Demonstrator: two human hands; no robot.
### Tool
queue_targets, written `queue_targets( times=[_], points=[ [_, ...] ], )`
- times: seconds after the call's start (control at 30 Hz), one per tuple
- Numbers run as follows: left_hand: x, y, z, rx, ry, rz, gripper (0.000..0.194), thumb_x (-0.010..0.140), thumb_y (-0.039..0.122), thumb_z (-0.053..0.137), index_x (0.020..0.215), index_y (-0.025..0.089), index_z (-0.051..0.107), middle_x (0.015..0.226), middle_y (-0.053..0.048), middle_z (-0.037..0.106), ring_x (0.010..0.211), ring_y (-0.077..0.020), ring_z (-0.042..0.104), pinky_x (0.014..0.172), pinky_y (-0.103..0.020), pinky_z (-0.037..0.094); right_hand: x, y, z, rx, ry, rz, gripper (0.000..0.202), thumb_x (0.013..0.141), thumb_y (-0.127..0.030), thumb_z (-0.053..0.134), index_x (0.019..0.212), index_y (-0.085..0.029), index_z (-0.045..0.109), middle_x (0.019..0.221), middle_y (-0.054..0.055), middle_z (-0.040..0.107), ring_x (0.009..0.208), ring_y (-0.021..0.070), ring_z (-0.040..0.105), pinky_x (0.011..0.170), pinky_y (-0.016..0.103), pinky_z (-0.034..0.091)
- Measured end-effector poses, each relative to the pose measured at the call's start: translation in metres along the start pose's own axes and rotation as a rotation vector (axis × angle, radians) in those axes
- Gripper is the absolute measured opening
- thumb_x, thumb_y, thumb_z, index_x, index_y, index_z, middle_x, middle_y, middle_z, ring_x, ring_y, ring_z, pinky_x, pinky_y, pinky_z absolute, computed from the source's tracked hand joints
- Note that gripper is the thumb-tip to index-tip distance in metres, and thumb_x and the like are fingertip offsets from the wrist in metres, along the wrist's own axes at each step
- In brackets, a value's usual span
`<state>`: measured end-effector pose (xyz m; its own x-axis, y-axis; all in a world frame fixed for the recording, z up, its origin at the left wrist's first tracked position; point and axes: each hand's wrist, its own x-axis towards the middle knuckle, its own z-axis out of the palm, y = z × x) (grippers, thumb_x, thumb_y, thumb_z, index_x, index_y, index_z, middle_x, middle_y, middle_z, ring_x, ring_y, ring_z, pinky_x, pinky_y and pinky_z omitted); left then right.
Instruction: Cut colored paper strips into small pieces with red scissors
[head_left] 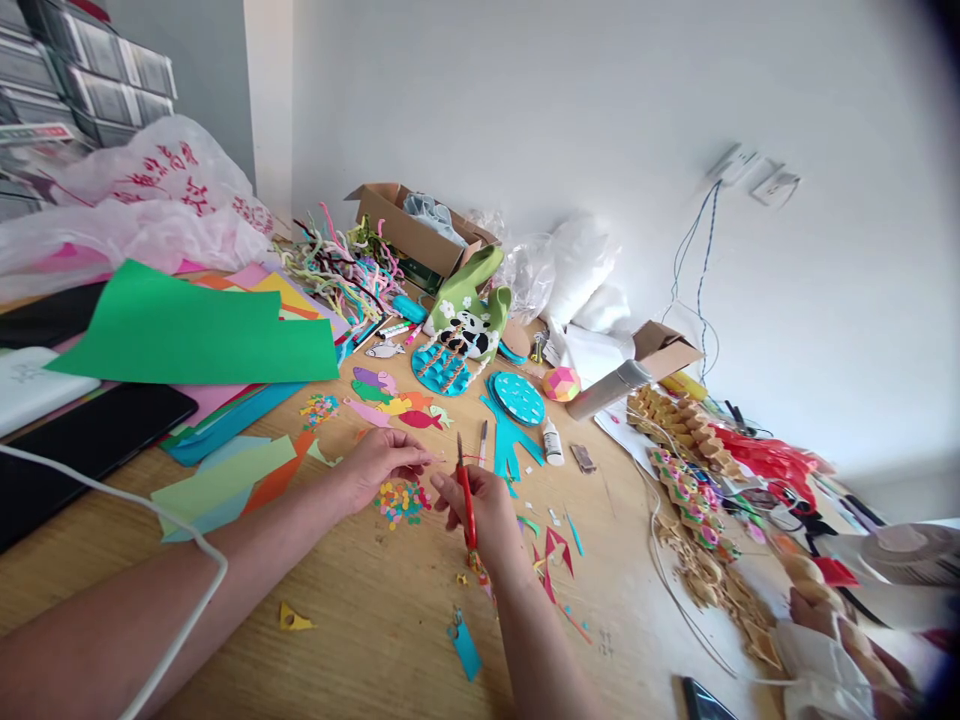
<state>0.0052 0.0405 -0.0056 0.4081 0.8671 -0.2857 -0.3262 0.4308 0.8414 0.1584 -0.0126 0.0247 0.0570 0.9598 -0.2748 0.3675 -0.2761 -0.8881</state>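
My right hand (484, 510) is closed around a pair of scissors (468, 510) with red handles, their points turned away from me. Just to its left, my left hand (386, 465) pinches finger and thumb together above the table. A thin reddish line shows between the two hands, too fine to make out. Small round paper dots (403, 502) in many colours lie in a heap beneath my left hand. Beyond the hands are cut paper fish (420, 418) in several colours. Red paper scraps (556, 548) and a blue paper piece (465, 648) lie near my right wrist.
Green paper (202, 330) tops a stack at left, and a white cable (202, 600) crosses over my left forearm. A glue bottle (553, 442), a craft knife (483, 440) and a blue dotted disc (517, 398) lie beyond my right hand. A cardboard box (409, 225) stands behind.
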Motion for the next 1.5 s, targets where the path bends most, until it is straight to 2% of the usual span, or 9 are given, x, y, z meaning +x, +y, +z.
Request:
queue_targets(
  times=[0.13, 0.5, 0.67, 0.77, 0.87, 1.0, 1.13, 1.27, 1.5],
  points=[
    [-0.001, -0.002, 0.001, 0.036, -0.057, 0.012, 0.021, 0.055, 0.028, 0.079, 0.062, 0.012, 0.068, 0.061, -0.003, 0.063, 0.058, -0.0121, 0.056, 0.063, -0.027, 0.044, 0.003, -0.002, -0.001, 0.042, 0.135, -0.122, 0.033, 0.063, -0.042, 0.073, 0.07, -0.015, 0.055, 0.059, -0.002, 0.054, 0.053, 0.01, 0.047, 0.05, 0.021, 0.035],
    [0.0, -0.004, 0.0, 0.185, -0.081, 0.015, 0.015, 0.058, 0.028, 0.073, 0.062, 0.014, 0.067, 0.061, -0.003, 0.063, 0.057, -0.014, 0.055, 0.06, -0.028, 0.041, 0.006, 0.002, -0.003, 0.154, 0.259, -0.121, 0.028, 0.065, -0.039, 0.069, 0.074, -0.017, 0.054, 0.067, 0.001, 0.057, 0.058, 0.0127, 0.049, 0.052, 0.024, 0.037],
    [0.005, -0.008, -0.007, 0.542, -0.057, 0.139, 0.006, 0.059, 0.021, 0.064, 0.055, 0.016, 0.063, 0.06, -0.002, 0.062, 0.058, -0.0141, 0.053, 0.055, -0.024, 0.034, 0.004, -0.003, -0.009, 0.191, 0.31, -0.148, 0.03, 0.066, -0.041, 0.07, 0.074, -0.017, 0.054, 0.068, 0.002, 0.059, 0.06, 0.0129, 0.05, 0.054, 0.024, 0.038],
    [0.007, -0.012, -0.011, 0.8, -0.067, 0.204, 0.009, 0.061, 0.021, 0.059, 0.055, 0.017, 0.065, 0.052, 0.0, 0.057, 0.052, -0.0131, 0.047, 0.051, -0.024, 0.028, 0.002, -0.005, -0.01, 0.2, 0.312, -0.162, 0.031, 0.065, -0.041, 0.072, 0.073, -0.017, 0.054, 0.069, 0.002, 0.059, 0.061, 0.0134, 0.051, 0.054, 0.025, 0.039],
    [0.009, -0.013, -0.013, 0.918, -0.005, 0.269, 0.014, 0.062, 0.021, 0.058, 0.051, 0.017, 0.064, 0.048, 0.0, 0.054, 0.049, -0.0126, 0.044, 0.05, -0.025, 0.025, 0.001, -0.006, -0.009, 0.182, 0.308, -0.157, 0.032, 0.065, -0.043, 0.071, 0.075, -0.018, 0.054, 0.069, 0.002, 0.059, 0.06, 0.0137, 0.051, 0.054, 0.025, 0.041],
    [0.006, -0.004, -0.009, 0.714, 0.088, 0.212, 0.02, 0.067, 0.031, 0.061, 0.054, 0.017, 0.065, 0.045, 0.001, 0.048, 0.048, -0.0117, 0.039, 0.049, -0.025, 0.022, 0.001, -0.006, -0.009, 0.156, 0.256, -0.159, 0.031, 0.066, -0.043, 0.07, 0.074, -0.018, 0.054, 0.066, 0.001, 0.058, 0.058, 0.0131, 0.049, 0.053, 0.024, 0.04],
    [-0.002, 0.007, -0.002, 0.322, -0.09, -0.027, 0.035, 0.067, 0.049, 0.064, 0.067, 0.014, 0.068, 0.058, -0.002, 0.057, 0.05, -0.0103, 0.042, 0.046, -0.024, 0.023, -0.001, -0.006, -0.006, 0.084, 0.126, -0.17, 0.03, 0.066, -0.042, 0.07, 0.073, -0.018, 0.054, 0.064, 0.0, 0.056, 0.058, 0.0128, 0.048, 0.053, 0.024, 0.038],
    [-0.007, 0.008, -0.001, 0.191, -0.286, -0.157, 0.03, 0.062, 0.042, 0.074, 0.071, 0.014, 0.066, 0.06, -0.002, 0.06, 0.047, -0.0084, 0.042, 0.044, -0.023, 0.021, -0.002, -0.008, -0.003, 0.047, 0.038, -0.158, 0.026, 0.066, -0.038, 0.069, 0.071, -0.017, 0.054, 0.063, -0.001, 0.054, 0.057, 0.0119, 0.047, 0.053, 0.023, 0.035],
    [-0.006, 0.003, -0.005, 0.216, -0.317, -0.164, 0.022, 0.058, 0.031, 0.079, 0.067, 0.014, 0.068, 0.062, -0.003, 0.064, 0.047, -0.0078, 0.043, 0.046, -0.023, 0.024, -0.004, -0.011, -0.003, 0.063, 0.054, -0.129, 0.022, 0.064, -0.033, 0.065, 0.07, -0.018, 0.05, 0.061, -0.002, 0.053, 0.056, 0.0115, 0.044, 0.051, 0.023, 0.033]
  ],
)
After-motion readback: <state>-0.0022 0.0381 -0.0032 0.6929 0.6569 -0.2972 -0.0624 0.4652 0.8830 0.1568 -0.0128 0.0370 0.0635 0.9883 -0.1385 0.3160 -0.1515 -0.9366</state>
